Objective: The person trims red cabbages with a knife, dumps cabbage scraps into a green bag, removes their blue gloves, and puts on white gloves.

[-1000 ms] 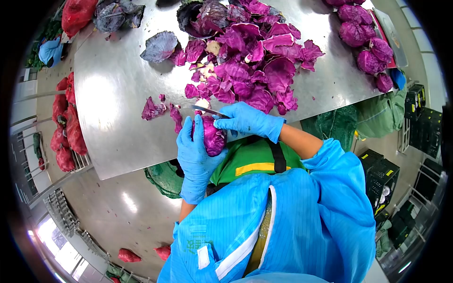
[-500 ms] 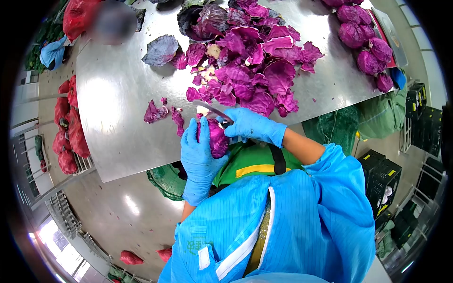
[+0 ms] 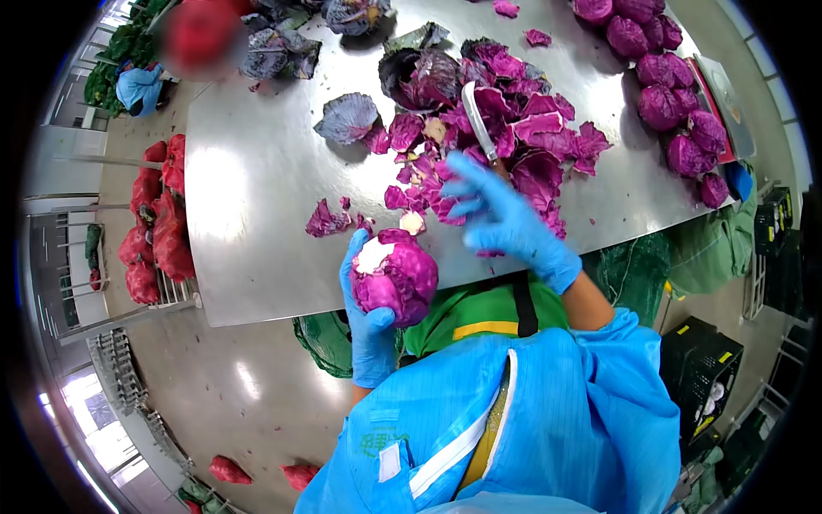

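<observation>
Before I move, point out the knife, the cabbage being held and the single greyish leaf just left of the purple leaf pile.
Knife (image 3: pixel 479 124): head view, on the middle of the blade.
Held cabbage (image 3: pixel 404 278): head view, on its purple side.
Greyish leaf (image 3: pixel 347 118): head view, on its broad upper face.

Bright, white illumination is spread over the bench (image 3: pixel 265 295). Strong glare is reflected near its left edge, where surface detail is washed out. A narrower highlight is reflected by the floor (image 3: pixel 287 403) off the near left corner; farther out, a bright opening (image 3: pixel 101 415) is overexposed. A soft shadow is cast beneath the bluish leaf (image 3: pixel 348 118). The held cabbage (image 3: pixel 402 278) is rendered sharply, whereas the right hand (image 3: pixel 505 221) is smeared at the fingers. Beyond the far left corner, a red object (image 3: pixel 201 36) is heavily blurred. Outer lines are bowed by wide-angle distortion; frame corners are blacked out.
</observation>
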Tool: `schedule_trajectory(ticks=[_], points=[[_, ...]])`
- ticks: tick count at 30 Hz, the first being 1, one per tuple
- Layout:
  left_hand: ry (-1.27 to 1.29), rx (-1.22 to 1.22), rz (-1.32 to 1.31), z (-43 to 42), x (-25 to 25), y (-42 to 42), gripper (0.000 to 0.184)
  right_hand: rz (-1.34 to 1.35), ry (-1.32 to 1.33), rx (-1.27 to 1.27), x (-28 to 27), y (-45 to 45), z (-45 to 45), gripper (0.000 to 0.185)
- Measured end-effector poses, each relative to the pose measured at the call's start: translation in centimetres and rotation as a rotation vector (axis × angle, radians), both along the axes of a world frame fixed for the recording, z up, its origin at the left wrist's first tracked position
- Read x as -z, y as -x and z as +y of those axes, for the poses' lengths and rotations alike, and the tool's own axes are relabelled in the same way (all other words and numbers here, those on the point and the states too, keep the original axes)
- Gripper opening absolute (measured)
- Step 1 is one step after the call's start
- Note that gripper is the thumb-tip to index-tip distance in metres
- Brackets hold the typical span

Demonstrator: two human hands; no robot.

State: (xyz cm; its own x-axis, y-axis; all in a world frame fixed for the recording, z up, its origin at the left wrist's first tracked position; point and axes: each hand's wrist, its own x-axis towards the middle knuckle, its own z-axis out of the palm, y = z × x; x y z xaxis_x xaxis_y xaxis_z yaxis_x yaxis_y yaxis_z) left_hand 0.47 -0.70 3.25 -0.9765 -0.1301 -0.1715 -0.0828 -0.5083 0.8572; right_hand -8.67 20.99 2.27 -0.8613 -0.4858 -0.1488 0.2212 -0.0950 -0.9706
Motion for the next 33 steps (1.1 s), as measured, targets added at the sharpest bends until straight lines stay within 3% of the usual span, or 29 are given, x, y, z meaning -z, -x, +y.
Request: schedule_trajectory(ticks=[1, 2, 5, 8, 12, 15, 23, 27, 30, 33], points=[[0.030, 0.027, 0.055, 0.3, 0.4, 0.3, 0.117, -0.207, 0.179, -0.118, 0.2, -1.1, -0.8, 0.127], [0.057, 0.056, 0.113, 0.6, 1.2, 0.8, 0.117, -0.307, 0.438, -0.220, 1.3, -2.4, -1.9, 0.116], [0.256, 0.162, 0.225, 1.5, -0.7, 1.3, 0.110, -0.473, 0.653, -0.182, 2.1, -4.4, -3.8, 0.114], [0.462, 0.245, 0.145, 0.5, -2.9, 1.5, 0.096, -0.401, 0.489, -0.128, -0.6, -3.6, -2.7, 0.114], [0.730, 0.314, 0.166, 0.1, -3.7, 2.1, 0.085, -0.200, 0.402, -0.075, 0.3, -3.2, -1.8, 0.114], [0.857, 0.362, 0.143, 0.3, -4.9, 2.4, 0.087, 0.034, 0.231, -0.067, 0.5, -2.8, -1.2, 0.114], [1.276, 0.355, 0.313, 1.2, -4.4, 2.6, 0.074, 0.056, 0.054, -0.033, 0.2, -2.7, 0.1, 0.117], [1.405, 0.240, 0.452, 1.9, -2.8, 2.6, 0.067, 0.000, 0.046, -0.052, 0.0, -2.7, 0.6, 0.117], [1.429, 0.174, 0.411, 2.9, -3.0, 2.5, 0.056, -0.071, 0.099, -0.064, -0.1, -2.6, 0.9, 0.118], [1.414, 0.156, 0.278, 1.2, -0.4, 2.4, 0.048, 0.194, -0.051, -0.084, -0.4, -2.9, 1.1, 0.116]])
